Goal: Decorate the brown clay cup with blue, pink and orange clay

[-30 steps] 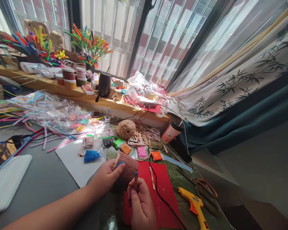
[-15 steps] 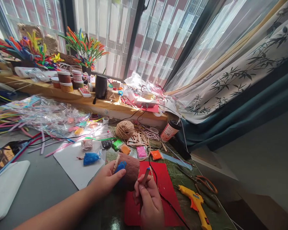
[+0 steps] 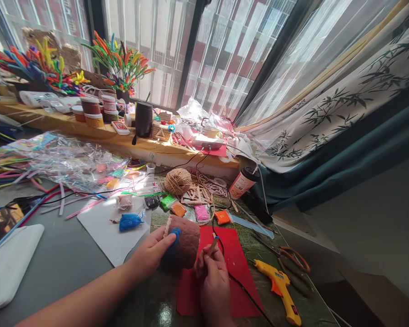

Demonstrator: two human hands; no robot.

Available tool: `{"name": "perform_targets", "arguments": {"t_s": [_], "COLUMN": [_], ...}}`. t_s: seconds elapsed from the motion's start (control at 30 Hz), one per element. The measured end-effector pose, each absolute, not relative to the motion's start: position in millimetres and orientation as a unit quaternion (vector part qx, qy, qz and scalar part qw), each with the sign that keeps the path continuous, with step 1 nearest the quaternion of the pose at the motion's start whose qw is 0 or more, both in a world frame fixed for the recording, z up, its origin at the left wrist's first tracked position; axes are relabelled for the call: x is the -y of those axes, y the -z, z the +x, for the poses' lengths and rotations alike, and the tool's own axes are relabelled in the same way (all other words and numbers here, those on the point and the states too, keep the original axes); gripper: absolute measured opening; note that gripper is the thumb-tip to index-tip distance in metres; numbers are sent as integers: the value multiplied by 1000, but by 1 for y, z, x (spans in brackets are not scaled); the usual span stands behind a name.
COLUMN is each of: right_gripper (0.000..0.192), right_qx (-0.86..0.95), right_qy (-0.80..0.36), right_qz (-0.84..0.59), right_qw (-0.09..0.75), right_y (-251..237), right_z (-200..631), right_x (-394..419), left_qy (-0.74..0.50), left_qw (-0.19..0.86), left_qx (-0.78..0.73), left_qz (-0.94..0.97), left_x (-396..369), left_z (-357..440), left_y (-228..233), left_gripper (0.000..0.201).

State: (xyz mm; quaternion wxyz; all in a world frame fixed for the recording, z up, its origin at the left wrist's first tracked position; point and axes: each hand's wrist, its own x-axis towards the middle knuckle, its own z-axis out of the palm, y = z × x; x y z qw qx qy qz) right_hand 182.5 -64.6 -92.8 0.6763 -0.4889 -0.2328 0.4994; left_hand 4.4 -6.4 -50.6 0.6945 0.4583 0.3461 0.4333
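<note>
Brown clay forms one rounded lump [image 3: 187, 240] standing at the near edge of the red sheet [image 3: 235, 268], a blue dab [image 3: 174, 235] stuck on its side. It looks soft and easily dented, so it is best steadied from the sides. The left hand [image 3: 150, 252] cups it, thumb on the blue. The right hand [image 3: 214, 281] pinches one flat wooden stick [image 3: 211, 246], light and stiff, tip against the lump. One yellow glue gun [image 3: 279, 288] lies to the right, and five small coloured clay packets [image 3: 202, 211] beyond.
</note>
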Motion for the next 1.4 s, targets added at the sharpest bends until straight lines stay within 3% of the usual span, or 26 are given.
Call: {"name": "perform_targets", "arguments": {"t_s": [0.27,0.83,1.13,1.4], "right_gripper": [39,41,42,48], "right_qx": [249,301,265,259], "right_qy": [-539,-504,-509,-503], "right_qz": [-475,-489,-490,-496], "right_qw": [649,645,656,659], "right_y": [95,98,107,103], "right_z": [177,178,178,176], "right_x": [75,73,74,73], "left_qy": [-421,-438,-440,-439], "left_qw": [673,580,593,587], "left_qx": [-371,-457,-439,-445], "left_qz": [483,513,512,515], "left_x": [7,3,3,3], "left_z": [5,2,2,5], "left_y": [45,51,56,53], "left_gripper": [59,62,53,61]}}
